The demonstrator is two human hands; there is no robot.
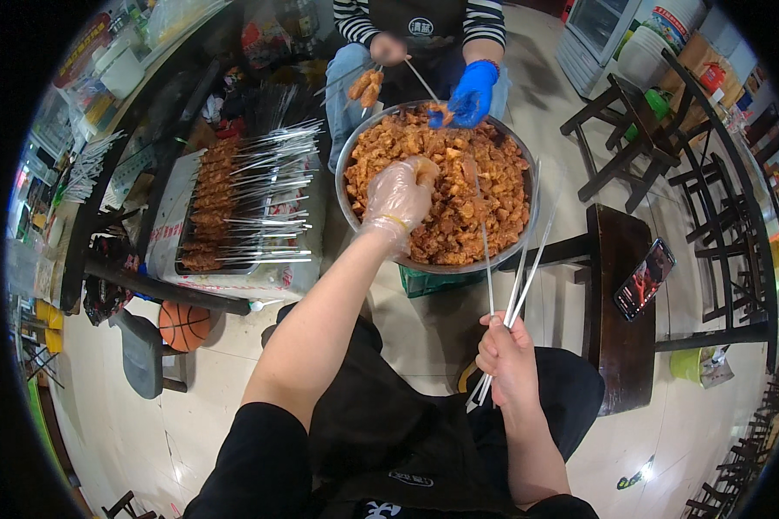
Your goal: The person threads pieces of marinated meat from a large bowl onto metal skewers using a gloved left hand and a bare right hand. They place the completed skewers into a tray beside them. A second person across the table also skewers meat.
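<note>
A large round metal bowl (341, 211) of reddish-brown marinated meat pieces (457, 214) stands before me. My left hand (402, 198), in a clear plastic glove with a yellow band at the wrist, is over the left part of the meat, fingers curled; whether they hold a piece is hidden. Below the bowl's right side, my bare right hand (507, 353) grips several thin metal skewers (518, 285). One skewer, apart from the others, points up across the meat. On the left, a tray (252, 267) holds many loaded skewers (217, 201), their handles pointing right.
Across the bowl, a co-worker's blue-gloved hand (472, 94) touches meat on a skewer; their other hand (388, 49) holds skewers. A green crate (428, 282) is under the bowl. A phone (645, 279) lies on the dark wooden bench (613, 363) at right. A basketball (184, 325) is at left.
</note>
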